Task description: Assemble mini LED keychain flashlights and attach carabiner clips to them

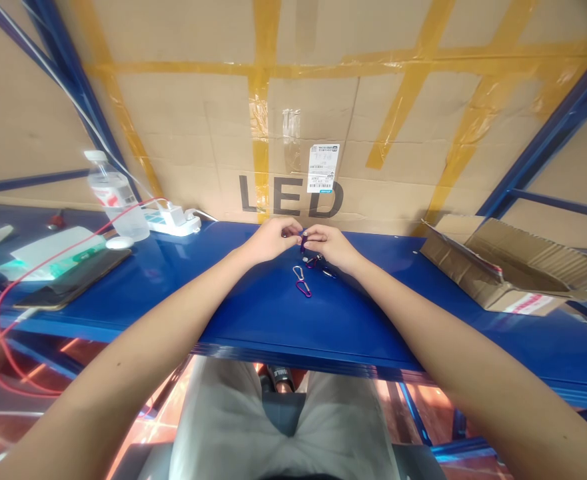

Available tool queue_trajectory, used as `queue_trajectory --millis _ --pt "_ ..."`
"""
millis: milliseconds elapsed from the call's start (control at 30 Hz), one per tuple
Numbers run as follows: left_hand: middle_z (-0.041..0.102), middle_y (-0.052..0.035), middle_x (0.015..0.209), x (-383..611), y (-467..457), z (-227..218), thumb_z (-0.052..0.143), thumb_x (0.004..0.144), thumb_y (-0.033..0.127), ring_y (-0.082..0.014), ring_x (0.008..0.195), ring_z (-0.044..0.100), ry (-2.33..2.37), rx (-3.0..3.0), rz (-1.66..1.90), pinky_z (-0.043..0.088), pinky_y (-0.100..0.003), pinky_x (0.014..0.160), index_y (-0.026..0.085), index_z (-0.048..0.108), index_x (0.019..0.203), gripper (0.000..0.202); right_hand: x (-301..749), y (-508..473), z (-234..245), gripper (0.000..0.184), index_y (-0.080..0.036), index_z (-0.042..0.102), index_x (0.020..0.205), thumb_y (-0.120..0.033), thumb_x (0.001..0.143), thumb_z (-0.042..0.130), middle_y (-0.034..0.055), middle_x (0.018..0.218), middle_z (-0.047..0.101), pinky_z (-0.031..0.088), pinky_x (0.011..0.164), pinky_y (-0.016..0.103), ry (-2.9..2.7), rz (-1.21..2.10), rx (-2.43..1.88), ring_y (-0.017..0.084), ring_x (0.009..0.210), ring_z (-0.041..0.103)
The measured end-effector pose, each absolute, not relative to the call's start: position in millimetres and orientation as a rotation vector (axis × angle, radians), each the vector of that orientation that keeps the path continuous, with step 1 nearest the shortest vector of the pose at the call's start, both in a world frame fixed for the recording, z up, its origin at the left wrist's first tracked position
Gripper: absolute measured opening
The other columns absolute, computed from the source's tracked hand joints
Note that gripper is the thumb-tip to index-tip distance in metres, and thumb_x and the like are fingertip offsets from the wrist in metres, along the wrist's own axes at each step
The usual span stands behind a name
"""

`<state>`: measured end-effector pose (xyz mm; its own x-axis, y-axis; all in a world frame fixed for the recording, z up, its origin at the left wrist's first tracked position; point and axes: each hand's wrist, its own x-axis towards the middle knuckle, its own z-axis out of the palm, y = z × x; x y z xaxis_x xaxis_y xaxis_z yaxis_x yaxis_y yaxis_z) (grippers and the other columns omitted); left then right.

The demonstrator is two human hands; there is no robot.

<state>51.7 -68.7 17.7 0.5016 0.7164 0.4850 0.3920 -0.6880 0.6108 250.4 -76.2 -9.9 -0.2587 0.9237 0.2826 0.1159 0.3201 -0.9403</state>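
Observation:
My left hand (275, 240) and my right hand (334, 247) meet over the blue shelf, fingertips pinched around a small dark purple carabiner (303, 243). Much of it is hidden by the fingers. Just below my right hand lie several more small clips (314, 262), dark and reddish, partly covered by the fingers. Nearer to me, a silver carabiner (298, 273) lies end to end with a magenta carabiner (304, 288) on the shelf; I cannot tell whether the two are linked.
An open cardboard box (493, 280) stands at the right. On the left are a plastic bottle (118, 193), a white power strip (176, 223), a phone (73, 283), a tissue pack (53, 253) and a red cable (48, 263). A large taped carton (198, 147) rises behind the blue shelf (283, 333).

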Motion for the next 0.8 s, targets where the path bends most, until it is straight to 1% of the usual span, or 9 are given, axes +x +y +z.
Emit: queue_trajectory --millis 67,167,367,433,500,567,633,700,800 --pt "0.075 -0.0051 0.090 54 -68 16 0.068 0.082 0.022 -0.0170 0.085 0.066 0.917 2.251 1.035 0.052 -0.033 0.083 0.015 0.073 0.095 0.015 249 -77 -9 0.025 -0.019 0.068 0.088 -0.019 0.066 0.078 0.0026 0.086 0.075 0.054 0.081 0.034 -1.610 1.062 -0.935 0.019 0.084 0.069" --pt "0.076 -0.0063 0.094 56 -69 17 0.071 0.080 0.022 -0.0178 0.086 0.067 0.895 2.130 1.060 0.053 -0.034 0.085 0.014 0.075 0.095 0.017 247 -80 -7 0.023 -0.019 0.070 0.086 -0.022 0.065 0.079 0.0025 0.084 0.073 0.052 0.076 0.032 -1.590 1.056 -0.931 0.017 0.080 0.066" --pt "0.075 -0.0061 0.084 59 -75 22 0.077 0.075 0.027 -0.0141 0.069 0.063 0.884 1.892 1.084 0.051 -0.030 0.066 0.013 0.077 0.091 0.022 244 -88 0 0.019 -0.017 0.074 0.083 -0.026 0.066 0.077 0.0029 0.079 0.072 0.049 0.070 0.031 -1.618 0.969 -1.003 0.015 0.073 0.060" --pt "0.075 -0.0062 0.084 60 -76 22 0.079 0.073 0.026 -0.0136 0.068 0.063 0.891 1.847 1.100 0.052 -0.030 0.065 0.013 0.076 0.091 0.022 244 -88 1 0.019 -0.017 0.074 0.084 -0.027 0.068 0.077 0.0030 0.079 0.072 0.049 0.069 0.031 -1.624 0.948 -1.026 0.015 0.071 0.059" --pt "0.075 -0.0065 0.086 61 -76 21 0.078 0.074 0.024 -0.0146 0.072 0.065 0.903 1.817 1.132 0.054 -0.030 0.069 0.013 0.075 0.091 0.020 245 -87 1 0.019 -0.017 0.074 0.086 -0.028 0.071 0.076 0.0036 0.080 0.073 0.049 0.069 0.032 -1.637 0.924 -1.060 0.016 0.071 0.060" --pt "0.075 -0.0066 0.090 61 -74 21 0.076 0.076 0.021 -0.0160 0.078 0.068 0.937 1.764 1.188 0.056 -0.031 0.074 0.014 0.072 0.090 0.016 246 -84 0 0.020 -0.017 0.075 0.092 -0.026 0.075 0.074 0.0051 0.084 0.074 0.051 0.072 0.033 -1.661 0.867 -1.104 0.018 0.074 0.062" --pt "0.075 -0.0069 0.094 59 -71 21 0.071 0.081 0.019 -0.0170 0.084 0.070 0.958 1.674 1.237 0.059 -0.032 0.075 0.015 0.066 0.091 0.011 248 -82 0 0.018 -0.017 0.075 0.096 -0.021 0.079 0.071 0.0073 0.091 0.075 0.052 0.078 0.036 -1.728 0.759 -1.163 0.020 0.080 0.065" --pt "0.074 -0.0073 0.098 56 -67 21 0.066 0.087 0.019 -0.0171 0.086 0.071 0.935 1.565 1.258 0.061 -0.034 0.075 0.017 0.058 0.094 0.011 252 -81 -1 0.016 -0.018 0.076 0.094 -0.015 0.081 0.069 0.0086 0.096 0.074 0.052 0.083 0.037 -1.866 0.635 -1.229 0.021 0.083 0.066" --pt "0.073 -0.0070 0.097 50 -61 20 0.060 0.093 0.018 -0.0168 0.085 0.072 0.857 1.462 1.248 0.064 -0.040 0.075 0.018 0.051 0.100 0.011 256 -80 -2 0.018 -0.020 0.079 0.086 -0.008 0.080 0.067 0.0077 0.096 0.071 0.052 0.083 0.037 -2.122 0.509 -1.249 0.020 0.078 0.066"
